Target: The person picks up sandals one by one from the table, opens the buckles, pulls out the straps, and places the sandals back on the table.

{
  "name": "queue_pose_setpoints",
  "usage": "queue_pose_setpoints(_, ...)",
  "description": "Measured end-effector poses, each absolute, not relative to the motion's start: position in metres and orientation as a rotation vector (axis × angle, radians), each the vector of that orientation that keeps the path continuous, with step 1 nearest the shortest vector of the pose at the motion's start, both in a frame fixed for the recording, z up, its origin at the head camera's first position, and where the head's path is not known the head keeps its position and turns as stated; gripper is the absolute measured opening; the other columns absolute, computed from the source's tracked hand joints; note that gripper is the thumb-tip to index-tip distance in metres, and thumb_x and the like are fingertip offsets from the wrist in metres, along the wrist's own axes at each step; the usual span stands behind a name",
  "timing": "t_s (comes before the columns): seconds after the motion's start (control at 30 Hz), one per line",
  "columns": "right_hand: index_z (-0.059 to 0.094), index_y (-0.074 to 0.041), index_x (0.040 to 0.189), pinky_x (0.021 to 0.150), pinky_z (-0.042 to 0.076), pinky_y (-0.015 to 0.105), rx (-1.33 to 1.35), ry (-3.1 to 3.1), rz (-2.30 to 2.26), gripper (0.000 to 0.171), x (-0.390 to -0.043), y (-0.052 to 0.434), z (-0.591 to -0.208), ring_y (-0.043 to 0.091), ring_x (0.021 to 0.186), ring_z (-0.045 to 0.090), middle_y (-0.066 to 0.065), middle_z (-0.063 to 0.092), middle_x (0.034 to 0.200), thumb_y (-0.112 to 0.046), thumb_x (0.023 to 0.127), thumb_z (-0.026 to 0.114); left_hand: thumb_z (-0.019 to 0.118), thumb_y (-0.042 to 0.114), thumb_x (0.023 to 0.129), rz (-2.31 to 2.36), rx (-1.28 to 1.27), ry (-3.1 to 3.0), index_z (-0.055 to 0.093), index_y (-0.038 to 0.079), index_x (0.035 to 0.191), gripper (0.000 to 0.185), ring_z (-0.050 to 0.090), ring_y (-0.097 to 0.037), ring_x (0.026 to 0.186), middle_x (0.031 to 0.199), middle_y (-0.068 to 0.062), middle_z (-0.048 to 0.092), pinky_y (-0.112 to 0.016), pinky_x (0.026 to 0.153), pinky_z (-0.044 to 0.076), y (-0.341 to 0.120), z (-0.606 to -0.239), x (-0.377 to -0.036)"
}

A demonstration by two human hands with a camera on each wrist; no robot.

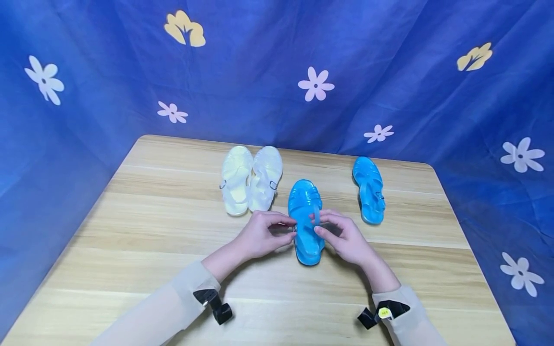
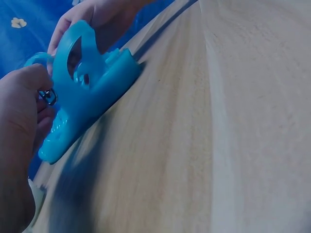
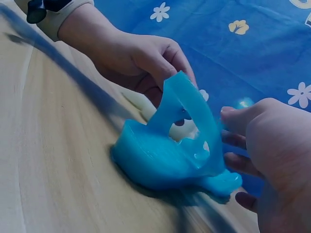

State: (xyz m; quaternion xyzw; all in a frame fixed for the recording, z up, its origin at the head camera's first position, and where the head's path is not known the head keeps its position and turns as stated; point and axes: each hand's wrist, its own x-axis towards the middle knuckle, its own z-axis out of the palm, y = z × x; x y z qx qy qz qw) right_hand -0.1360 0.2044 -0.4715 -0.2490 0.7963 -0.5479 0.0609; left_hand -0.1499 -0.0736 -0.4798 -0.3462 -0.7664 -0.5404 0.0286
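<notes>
A translucent blue jelly sandal (image 1: 306,192) lies toe-away at the middle of the table, in front of the person. At its left side the left hand (image 1: 266,234) pinches the small metal buckle (image 2: 48,96) between thumb and fingers. From the right, the right hand (image 1: 346,238) holds the free ankle strap (image 1: 317,215) between thumb and fingers, and the strap stands up from the sandal. The heel loop (image 3: 194,109) rises in the right wrist view, where the right hand's grip is partly hidden.
Behind and to the left lies a pair of clear whitish jelly sandals (image 1: 236,180), side by side. Another blue sandal (image 1: 368,190) lies at the back right. The wooden table (image 1: 143,230) ends at a blue flowered curtain (image 1: 259,72).
</notes>
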Motion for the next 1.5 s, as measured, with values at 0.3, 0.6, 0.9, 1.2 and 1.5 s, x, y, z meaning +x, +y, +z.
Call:
queue_pose_setpoints(0.3, 0.071, -0.006, 0.131, 0.109, 0.049, 0.056, -0.790, 2.474, -1.666, 0.028, -0.136, 0.212, -0.473, 0.025, 0.129, 0.061, 0.006, 0.067, 0.136, -0.005, 0.103, 0.069, 0.086, 0.021, 0.092, -1.678, -1.038, -2.478, 0.076, 0.000, 0.123, 0.039, 0.074, -0.017, 0.108, 0.117, -0.006, 0.077, -0.030, 0.093, 0.059, -0.083, -0.480, -0.145)
queue_pose_setpoints(0.6, 0.069, -0.006, 0.135, 0.114, 0.045, 0.050, -0.783, 2.400, -1.623, 0.038, -0.133, 0.224, -0.480, 0.026, 0.134, 0.058, 0.009, 0.064, 0.141, -0.005, 0.098, 0.076, 0.085, 0.045, 0.090, -1.647, -0.931, -2.664, 0.075, 0.004, 0.128, 0.058, 0.074, -0.014, 0.107, 0.120, -0.002, 0.077, -0.025, 0.092, 0.058, -0.078, -0.477, -0.139)
queue_pose_setpoints(0.9, 0.073, -0.005, 0.127, 0.092, 0.057, 0.033, -0.669, 2.418, -1.626, 0.027, -0.131, 0.228, -0.487, 0.024, 0.103, 0.070, 0.005, 0.075, 0.118, -0.005, 0.100, 0.074, 0.084, 0.021, 0.095, -1.747, -0.828, -2.643, 0.078, 0.003, 0.121, 0.032, 0.074, -0.006, 0.093, 0.102, 0.004, 0.079, -0.026, 0.083, 0.060, -0.068, -0.473, -0.141)
queue_pose_setpoints(1.2, 0.071, 0.004, 0.125, 0.084, 0.059, 0.028, -0.656, 2.325, -1.780, 0.027, -0.133, 0.224, -0.492, 0.024, 0.095, 0.069, 0.015, 0.074, 0.109, 0.002, 0.098, 0.073, 0.084, 0.014, 0.093, -1.783, -0.741, -2.639, 0.078, 0.003, 0.116, 0.027, 0.072, -0.008, 0.084, 0.093, 0.004, 0.076, -0.028, 0.077, 0.061, -0.061, -0.474, -0.143)
queue_pose_setpoints(1.5, 0.074, 0.005, 0.116, 0.071, 0.057, 0.023, -0.610, 2.366, -1.819, 0.019, -0.136, 0.217, -0.491, 0.019, 0.085, 0.068, 0.012, 0.074, 0.099, 0.004, 0.097, 0.072, 0.081, 0.012, 0.095, -1.649, -0.846, -2.629, 0.074, 0.006, 0.114, 0.022, 0.065, -0.009, 0.085, 0.093, 0.006, 0.069, -0.027, 0.076, 0.058, -0.053, -0.477, -0.146)
